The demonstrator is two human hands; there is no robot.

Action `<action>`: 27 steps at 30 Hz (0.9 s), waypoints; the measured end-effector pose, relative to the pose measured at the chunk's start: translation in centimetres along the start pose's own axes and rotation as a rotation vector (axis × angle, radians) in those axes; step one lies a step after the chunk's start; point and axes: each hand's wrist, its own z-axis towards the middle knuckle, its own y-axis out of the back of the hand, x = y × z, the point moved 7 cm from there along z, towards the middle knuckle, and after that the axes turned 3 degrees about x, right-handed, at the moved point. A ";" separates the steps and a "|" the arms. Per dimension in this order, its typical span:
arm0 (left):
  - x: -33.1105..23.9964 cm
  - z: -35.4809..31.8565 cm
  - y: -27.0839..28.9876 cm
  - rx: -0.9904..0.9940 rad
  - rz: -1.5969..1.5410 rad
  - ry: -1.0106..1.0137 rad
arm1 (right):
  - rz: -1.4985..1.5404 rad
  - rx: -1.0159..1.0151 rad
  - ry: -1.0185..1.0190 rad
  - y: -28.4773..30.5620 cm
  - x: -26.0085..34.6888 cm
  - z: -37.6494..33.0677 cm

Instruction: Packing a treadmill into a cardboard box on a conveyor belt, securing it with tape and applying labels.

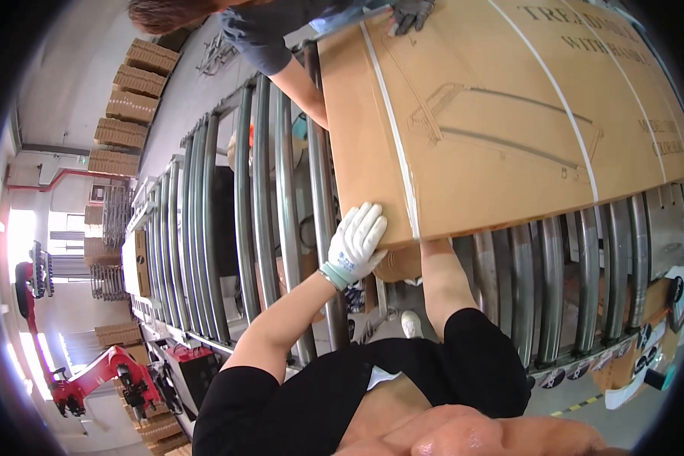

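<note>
A large flat brown carton [501,152] with white straps lies across a roller conveyor, a line drawing printed on its top. My left hand [357,242], in a white knitted glove with a green cuff, rests on the carton's near left corner. Its fingers lie flat and stretched out against the cardboard. My right forearm [442,277] reaches beneath the carton's near edge; the hand itself is hidden there. Across from me another person bends over the far side, one dark-gloved hand [412,14] on the carton's top and the other arm down by its left end.
Bare metal rollers [281,175] run off to the left of the carton, with others [551,289] showing on the near right. Stacks of brown cartons [133,102] stand along the far left. A red robot arm [102,376] is at lower left. Cardboard pieces lie at right.
</note>
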 end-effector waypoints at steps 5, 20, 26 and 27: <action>0.1 0.2 0.0 0.011 0.034 0.019 | 0.054 -0.025 0.006 1.2 0.4 0.7; 0.0 -0.7 -0.2 -0.014 0.036 -0.024 | 0.198 -0.054 0.053 6.7 -2.4 -4.5; 0.2 -1.0 0.3 -0.018 0.038 -0.007 | 0.093 -0.216 0.101 8.1 -4.5 -19.4; 0.0 -1.0 0.3 -0.015 0.044 -0.009 | 0.117 -0.246 0.086 8.4 -5.2 -21.4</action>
